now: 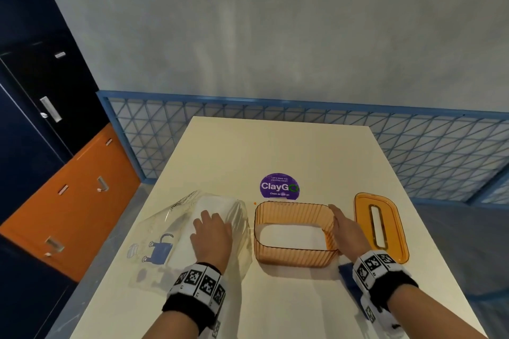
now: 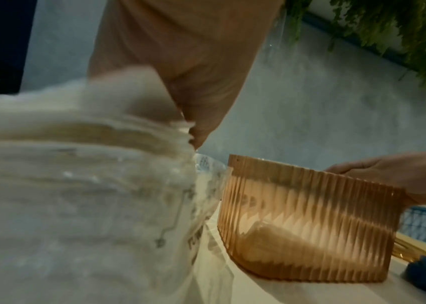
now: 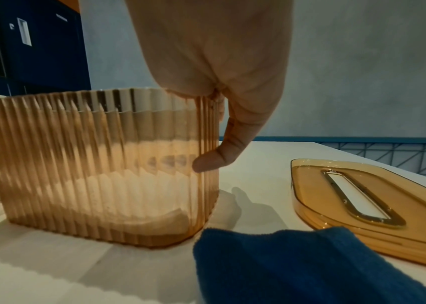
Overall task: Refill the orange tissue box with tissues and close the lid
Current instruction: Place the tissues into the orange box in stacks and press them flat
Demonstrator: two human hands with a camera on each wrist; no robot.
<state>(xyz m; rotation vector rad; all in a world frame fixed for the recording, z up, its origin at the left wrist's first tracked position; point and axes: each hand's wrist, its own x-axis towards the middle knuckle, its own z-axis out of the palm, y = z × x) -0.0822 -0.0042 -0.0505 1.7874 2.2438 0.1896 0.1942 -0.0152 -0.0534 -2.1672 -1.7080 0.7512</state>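
Note:
The ribbed orange tissue box (image 1: 292, 256) stands open on the cream table, with a low white layer at its bottom. My right hand (image 1: 341, 221) grips its right end, fingers wrapped round the wall (image 3: 211, 162). Its orange lid (image 1: 392, 231), with a long slot, lies flat on the table just right of that hand. Left of the box a stack of white tissues (image 1: 212, 202) sits in a clear plastic bag (image 1: 154, 231). My left hand (image 1: 210, 224) lies on top of the stack, its fingers curled down over the far edge (image 2: 196, 135).
A folded blue cloth (image 1: 345, 272) lies under my right wrist, by the box's near right corner. A purple round sticker (image 1: 279, 186) is on the table behind the box. Beyond the table's far edge runs a blue lattice fence (image 1: 413, 151). Orange and dark cabinets (image 1: 68, 201) stand left.

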